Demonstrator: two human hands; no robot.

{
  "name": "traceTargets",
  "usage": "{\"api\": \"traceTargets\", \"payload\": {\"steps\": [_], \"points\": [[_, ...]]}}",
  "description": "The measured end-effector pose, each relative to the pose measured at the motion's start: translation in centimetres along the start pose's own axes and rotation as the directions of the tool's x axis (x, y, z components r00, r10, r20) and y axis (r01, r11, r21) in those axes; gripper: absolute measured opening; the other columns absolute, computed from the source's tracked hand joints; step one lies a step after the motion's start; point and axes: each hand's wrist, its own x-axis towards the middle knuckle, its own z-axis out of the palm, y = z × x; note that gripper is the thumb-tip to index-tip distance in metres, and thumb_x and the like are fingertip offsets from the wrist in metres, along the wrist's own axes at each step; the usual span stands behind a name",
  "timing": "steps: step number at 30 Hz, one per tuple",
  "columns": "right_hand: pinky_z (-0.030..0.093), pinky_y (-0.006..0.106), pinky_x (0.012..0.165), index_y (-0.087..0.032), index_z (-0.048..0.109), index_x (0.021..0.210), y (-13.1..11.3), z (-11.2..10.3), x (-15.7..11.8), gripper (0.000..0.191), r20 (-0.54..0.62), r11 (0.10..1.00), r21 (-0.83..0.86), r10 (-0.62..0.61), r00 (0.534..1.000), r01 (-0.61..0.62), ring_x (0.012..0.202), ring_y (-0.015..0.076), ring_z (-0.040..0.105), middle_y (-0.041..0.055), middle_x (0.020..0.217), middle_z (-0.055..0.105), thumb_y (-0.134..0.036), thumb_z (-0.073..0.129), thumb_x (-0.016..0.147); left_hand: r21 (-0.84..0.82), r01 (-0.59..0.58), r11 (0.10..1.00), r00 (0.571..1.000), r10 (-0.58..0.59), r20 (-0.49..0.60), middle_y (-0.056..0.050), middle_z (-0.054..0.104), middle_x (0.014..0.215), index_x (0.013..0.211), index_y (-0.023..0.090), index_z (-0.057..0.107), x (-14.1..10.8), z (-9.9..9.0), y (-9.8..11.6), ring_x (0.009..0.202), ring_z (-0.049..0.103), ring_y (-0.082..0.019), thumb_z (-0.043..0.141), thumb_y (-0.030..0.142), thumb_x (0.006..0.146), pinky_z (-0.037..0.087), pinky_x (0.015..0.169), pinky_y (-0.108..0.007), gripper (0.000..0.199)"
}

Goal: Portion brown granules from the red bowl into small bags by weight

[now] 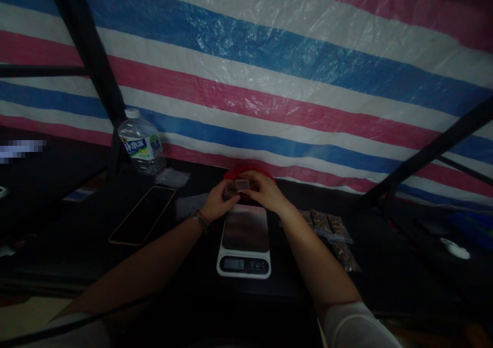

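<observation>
Both of my hands meet just beyond the far edge of a white kitchen scale (pixel 244 271) with a metal plate. My left hand (pixel 220 200), wearing a beaded bracelet, pinches one side of a small clear plastic bag (pixel 242 185). My right hand (pixel 265 190) has its fingers curled round the other side of the bag. What is inside the bag is too dark to tell. Behind the hands is a red container (pixel 231 174), largely covered by them. The scale's plate carries nothing, and its display is too dim to read.
Several filled zip bags (pixel 339 227) lie to the right of my right forearm. On the left are a phone (pixel 142 215), flat clear bags (pixel 190 204) and a large plastic bottle (pixel 141 145). A striped plastic sheet (pixel 246 81) and dark metal bars close off the back.
</observation>
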Motion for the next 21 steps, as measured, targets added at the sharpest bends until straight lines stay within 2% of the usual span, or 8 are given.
{"api": "traceTargets", "payload": {"steps": [3, 6, 9, 11, 13, 16, 18, 21], "points": [[0.049, 0.035, 0.092, -0.022, 0.057, 0.124, -0.1, -0.8, 0.0, 0.051, 0.037, 0.999, -0.044, 0.004, 0.999, -0.003, 0.106, 0.0194, 0.061, 0.0067, 0.121, 0.063, -0.011, 0.061, 0.074, -0.065, 0.021, 0.998, 0.997, -0.025, -0.072, -0.004, 0.065, 0.095, 0.103, 0.019, 0.057, 0.2, 0.0, -0.7, 0.087, 0.063, -0.020, 0.063, 0.038, 0.077, 0.051, 0.079, -0.032, 0.032], [0.047, 0.033, 0.092, -0.020, 0.060, 0.120, -0.4, -1.5, 0.0, 0.051, 0.085, 0.990, -0.144, 0.013, 0.996, -0.001, 0.106, 0.0201, 0.060, 0.0072, 0.119, 0.064, -0.007, 0.059, 0.070, -0.174, 0.075, 0.982, 0.960, -0.119, -0.254, -0.004, 0.064, 0.094, 0.103, 0.019, 0.055, 0.5, -0.2, -1.5, 0.084, 0.063, -0.018, 0.059, 0.040, 0.081, 0.051, 0.078, -0.031, 0.031], [0.047, 0.030, 0.082, -0.018, 0.067, 0.102, -0.4, -1.6, -0.3, 0.033, 0.299, 0.969, -0.246, 0.096, 0.950, -0.020, 0.092, 0.0192, 0.062, 0.0047, 0.101, 0.068, -0.014, 0.066, 0.070, -0.214, 0.090, 0.973, 0.908, -0.168, -0.383, -0.005, 0.064, 0.099, 0.108, 0.019, 0.053, 0.7, -0.5, -1.9, 0.087, 0.063, -0.018, 0.056, 0.042, 0.083, 0.051, 0.079, -0.032, 0.033], [0.046, 0.027, 0.074, -0.018, 0.068, 0.099, 0.1, -1.2, -0.5, 0.032, 0.454, 0.957, -0.289, 0.166, 0.875, -0.031, 0.085, 0.0180, 0.062, 0.0028, 0.094, 0.068, -0.018, 0.072, 0.067, -0.178, 0.062, 0.982, 0.914, -0.127, -0.384, -0.005, 0.064, 0.100, 0.110, 0.019, 0.053, 0.6, -0.7, -1.8, 0.090, 0.063, -0.018, 0.058, 0.041, 0.082, 0.051, 0.081, -0.033, 0.036], [0.045, 0.027, 0.073, -0.018, 0.067, 0.102, 0.6, -0.9, -0.8, 0.040, 0.545, 0.942, -0.335, 0.220, 0.809, -0.030, 0.086, 0.0191, 0.062, 0.0035, 0.097, 0.068, -0.020, 0.077, 0.063, -0.112, 0.032, 0.993, 0.934, -0.070, -0.351, -0.005, 0.064, 0.099, 0.110, 0.019, 0.053, 0.5, -0.8, -1.5, 0.090, 0.063, -0.019, 0.060, 0.039, 0.080, 0.050, 0.083, -0.033, 0.037], [0.046, 0.033, 0.081, -0.017, 0.067, 0.108, 1.1, -1.0, -1.1, 0.052, 0.595, 0.923, -0.384, 0.252, 0.763, -0.006, 0.096, 0.0247, 0.060, 0.0080, 0.107, 0.067, -0.028, 0.082, 0.060, -0.023, 0.018, 1.000, 0.962, -0.024, -0.271, -0.005, 0.064, 0.097, 0.108, 0.019, 0.053, 0.4, -1.0, -0.9, 0.087, 0.063, -0.018, 0.061, 0.038, 0.079, 0.051, 0.081, -0.033, 0.035], [0.044, 0.039, 0.091, -0.018, 0.063, 0.119, 0.7, -1.4, -1.0, 0.063, 0.561, 0.934, -0.358, 0.216, 0.799, -0.001, 0.107, 0.0280, 0.057, 0.0111, 0.118, 0.064, -0.035, 0.082, 0.061, 0.018, 0.023, 1.000, 0.976, -0.018, -0.217, -0.004, 0.064, 0.096, 0.107, 0.019, 0.053, 0.4, -0.9, -0.6, 0.085, 0.063, -0.018, 0.062, 0.037, 0.078, 0.051, 0.080, -0.032, 0.035], [0.044, 0.040, 0.094, -0.021, 0.054, 0.133, -0.8, -1.5, -0.7, 0.061, 0.372, 0.973, -0.227, 0.118, 0.921, -0.034, 0.110, 0.0249, 0.058, 0.0116, 0.127, 0.060, -0.036, 0.072, 0.076, 0.089, 0.023, 0.996, 0.988, -0.009, -0.154, -0.004, 0.064, 0.095, 0.109, 0.019, 0.052, 0.3, -0.6, -0.3, 0.086, 0.063, -0.019, 0.063, 0.035, 0.077, 0.051, 0.081, -0.033, 0.037]]}}
